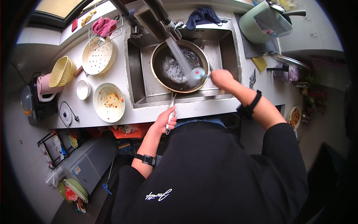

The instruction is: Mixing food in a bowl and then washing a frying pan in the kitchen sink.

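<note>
My left hand (167, 119) grips the metal handle (171, 107) of a dark frying pan (170, 67), which is held over the stainless steel sink (145, 54). A stream of water from the faucet (174, 32) falls into the pan and spreads over its inner surface. My right hand (222, 78) is closed around the handle of a pale blue scrubbing brush (198, 73). The head of the brush, blurred and wet with spray, is inside the pan near its right rim; whether its bristles touch the surface I cannot tell.
On the left counter stand a bowl with food scraps (109, 102), a small white bowl (83, 90), a perforated cream basket (99, 57) and a pink kettle (46, 86). Kitchen shears (252, 79) and a yellow sponge cloth (260, 64) lie right of the sink. A dark cloth (202, 17) hangs behind.
</note>
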Available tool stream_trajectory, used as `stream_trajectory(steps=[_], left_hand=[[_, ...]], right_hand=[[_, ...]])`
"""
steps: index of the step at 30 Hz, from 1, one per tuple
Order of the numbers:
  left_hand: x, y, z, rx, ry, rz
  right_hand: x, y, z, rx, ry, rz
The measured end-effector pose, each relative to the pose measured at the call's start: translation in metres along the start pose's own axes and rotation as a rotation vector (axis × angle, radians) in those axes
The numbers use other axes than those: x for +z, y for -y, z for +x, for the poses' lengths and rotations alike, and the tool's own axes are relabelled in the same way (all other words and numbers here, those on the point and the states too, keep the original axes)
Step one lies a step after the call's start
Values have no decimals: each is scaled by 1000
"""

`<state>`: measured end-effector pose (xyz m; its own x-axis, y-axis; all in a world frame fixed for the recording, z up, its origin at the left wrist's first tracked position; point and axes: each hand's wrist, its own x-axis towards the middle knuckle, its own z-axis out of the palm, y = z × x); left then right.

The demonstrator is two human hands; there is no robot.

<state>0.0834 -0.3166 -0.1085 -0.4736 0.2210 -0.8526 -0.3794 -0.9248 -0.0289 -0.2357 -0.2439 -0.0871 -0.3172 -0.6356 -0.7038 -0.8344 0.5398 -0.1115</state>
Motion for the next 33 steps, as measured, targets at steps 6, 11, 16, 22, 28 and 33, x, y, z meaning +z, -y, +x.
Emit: stream_trajectory(steps=[6,11,16,22,28,33], left_hand=[[17,-7,-2,-20,-89,137],[10,0,6,-65,43,-47],[24,-2,8,-88,21,-12],[5,5,13,-80,123,-78],[14,-3,15,-146,152,-92],[5,13,22,-119,246,-173]], right_hand=[[45,29,38,6,-205,264],[51,38,-17,-215,-133,403],[53,81,45,-154,-168,473],[47,60,8,-148,-74,301],[29,74,26,-74,-108,254],[72,90,44,-202,-119,476]])
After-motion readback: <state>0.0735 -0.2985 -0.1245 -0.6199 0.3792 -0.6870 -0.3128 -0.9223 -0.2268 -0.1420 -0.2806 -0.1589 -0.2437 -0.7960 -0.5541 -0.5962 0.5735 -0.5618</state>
